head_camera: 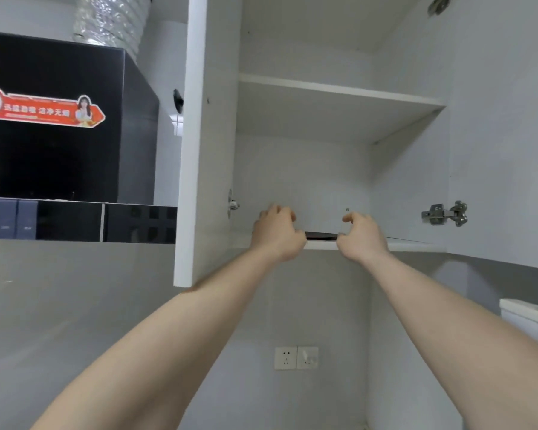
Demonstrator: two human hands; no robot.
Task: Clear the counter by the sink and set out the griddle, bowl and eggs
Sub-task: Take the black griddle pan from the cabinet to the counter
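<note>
Left hand (277, 232): fingers curled over the left end of a flat dark object (321, 236), probably the griddle.
Right hand (362, 235): curled on its right end.
Griddle: between the hands on the bottom cabinet shelf (416, 244), long axis left to right, only its edge visible.
Nearer hand: neither; both touch it.
Obstacles: open cabinet door (205, 144) just left; door hinge (444, 214) right.
Beyond: upper shelf (339, 90) above; range hood (53, 119) far left.

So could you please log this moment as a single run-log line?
view: head | left hand: grips dark flat item | right hand: grips same item | item: on bottom shelf of open wall cupboard
</note>
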